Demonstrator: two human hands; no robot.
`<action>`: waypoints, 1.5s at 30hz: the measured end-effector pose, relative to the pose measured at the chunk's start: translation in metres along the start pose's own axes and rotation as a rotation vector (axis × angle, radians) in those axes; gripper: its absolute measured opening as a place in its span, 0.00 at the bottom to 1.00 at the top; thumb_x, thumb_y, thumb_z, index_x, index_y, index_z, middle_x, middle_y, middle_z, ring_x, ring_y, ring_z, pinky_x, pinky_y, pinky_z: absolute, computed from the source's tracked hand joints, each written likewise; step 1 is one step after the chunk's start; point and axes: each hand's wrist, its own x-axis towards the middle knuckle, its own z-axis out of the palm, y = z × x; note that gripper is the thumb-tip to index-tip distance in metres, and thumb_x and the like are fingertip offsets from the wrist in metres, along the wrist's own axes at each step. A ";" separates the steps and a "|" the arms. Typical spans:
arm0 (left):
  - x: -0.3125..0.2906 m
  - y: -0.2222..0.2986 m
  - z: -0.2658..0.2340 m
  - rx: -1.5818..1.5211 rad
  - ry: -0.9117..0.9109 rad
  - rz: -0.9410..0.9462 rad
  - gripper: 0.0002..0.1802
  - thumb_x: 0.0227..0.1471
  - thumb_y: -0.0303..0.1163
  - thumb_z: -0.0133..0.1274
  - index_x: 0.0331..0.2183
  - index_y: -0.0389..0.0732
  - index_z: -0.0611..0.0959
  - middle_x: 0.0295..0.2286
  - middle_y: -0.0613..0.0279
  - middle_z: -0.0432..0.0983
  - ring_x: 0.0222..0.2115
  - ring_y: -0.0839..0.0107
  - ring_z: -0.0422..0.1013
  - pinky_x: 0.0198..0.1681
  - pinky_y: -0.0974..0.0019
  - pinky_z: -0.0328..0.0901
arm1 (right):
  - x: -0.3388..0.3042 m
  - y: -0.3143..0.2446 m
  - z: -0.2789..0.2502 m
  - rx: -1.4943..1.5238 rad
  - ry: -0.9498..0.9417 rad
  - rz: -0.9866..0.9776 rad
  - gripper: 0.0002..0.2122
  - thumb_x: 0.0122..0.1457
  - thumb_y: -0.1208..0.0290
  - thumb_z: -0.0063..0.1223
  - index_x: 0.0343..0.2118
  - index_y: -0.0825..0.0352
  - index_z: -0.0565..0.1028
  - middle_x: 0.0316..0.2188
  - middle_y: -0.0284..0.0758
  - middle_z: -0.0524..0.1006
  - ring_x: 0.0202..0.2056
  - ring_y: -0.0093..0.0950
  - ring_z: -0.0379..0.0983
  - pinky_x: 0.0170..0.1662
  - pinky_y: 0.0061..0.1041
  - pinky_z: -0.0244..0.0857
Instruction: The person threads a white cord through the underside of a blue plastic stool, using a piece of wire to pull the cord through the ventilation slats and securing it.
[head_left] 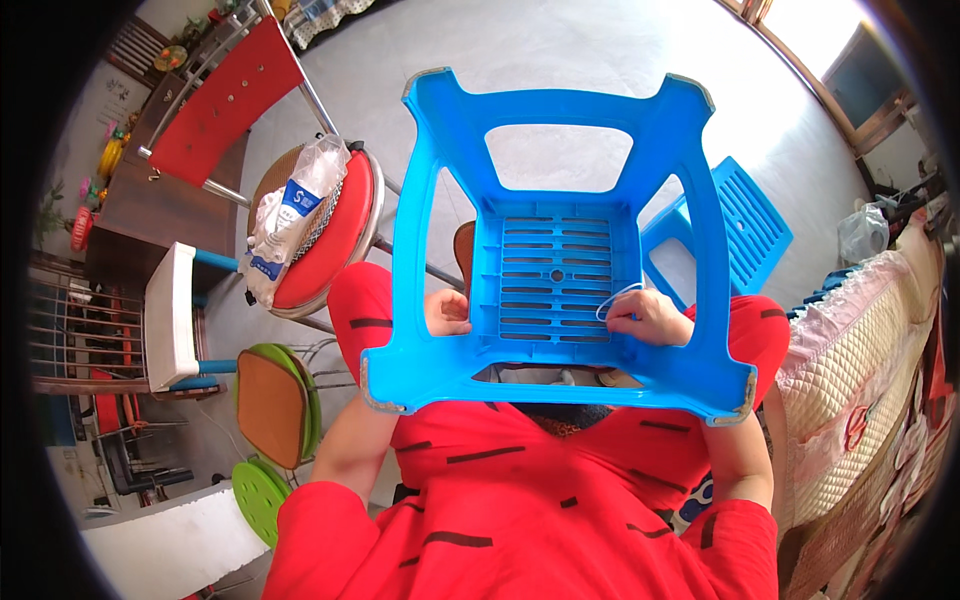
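Note:
An upturned blue plastic stool (pixel 547 385) rests across my lap, its legs pointing up and the slatted underside of its seat facing me. Through the opening on the left side, my left hand (pixel 446 312) bends its fingers over the edge of the seat. My right hand (pixel 652 318) comes in by the opposite opening, with fingers pinched together over the slats. A thin white cord (pixel 612 297) loops out from those right fingers. Part of its length is hidden by the hand and the stool.
Another blue stool (pixel 752 225) lies on the floor ahead to the right. At the left stands a red-seated chair (pixel 350 235) bearing a clear plastic package (pixel 300 205). Lower left are an orange-brown seat (pixel 270 407) and green round seats (pixel 258 500). A quilted cover (pixel 845 385) lies close at right.

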 end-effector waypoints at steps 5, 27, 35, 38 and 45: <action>0.015 -0.006 -0.003 0.089 0.033 -0.145 0.06 0.54 0.26 0.54 0.35 0.34 0.78 0.29 0.58 0.78 0.30 0.71 0.75 0.33 0.68 0.69 | -0.008 0.002 0.008 -0.007 0.031 -0.009 0.06 0.52 0.71 0.57 0.30 0.68 0.81 0.30 0.41 0.79 0.34 0.36 0.76 0.39 0.31 0.70; 0.014 0.066 0.070 0.101 -0.078 0.245 0.16 0.54 0.18 0.47 0.45 0.33 0.77 0.36 0.57 0.75 0.41 0.70 0.74 0.48 0.66 0.69 | 0.017 -0.027 0.022 0.464 0.239 -0.029 0.06 0.55 0.75 0.54 0.29 0.72 0.78 0.20 0.37 0.77 0.22 0.24 0.74 0.28 0.23 0.67; 0.022 0.032 0.071 0.261 -0.112 0.279 0.22 0.53 0.15 0.43 0.50 0.34 0.73 0.38 0.52 0.77 0.41 0.65 0.75 0.48 0.65 0.70 | 0.036 -0.013 0.035 0.175 0.070 -0.081 0.05 0.49 0.77 0.55 0.29 0.72 0.77 0.26 0.43 0.77 0.28 0.39 0.75 0.34 0.30 0.68; 0.026 0.047 0.070 0.480 -0.077 0.391 0.19 0.51 0.17 0.47 0.47 0.35 0.76 0.34 0.50 0.79 0.37 0.63 0.77 0.41 0.64 0.71 | 0.037 -0.011 0.026 0.233 0.067 -0.016 0.06 0.48 0.79 0.56 0.31 0.71 0.78 0.27 0.43 0.77 0.31 0.39 0.75 0.37 0.31 0.69; 0.044 0.082 0.070 1.068 -0.138 0.386 0.10 0.46 0.30 0.58 0.35 0.42 0.83 0.33 0.55 0.79 0.35 0.55 0.76 0.36 0.56 0.70 | 0.034 -0.026 0.004 0.136 0.165 0.073 0.08 0.47 0.81 0.57 0.32 0.69 0.81 0.27 0.42 0.80 0.31 0.35 0.78 0.37 0.29 0.72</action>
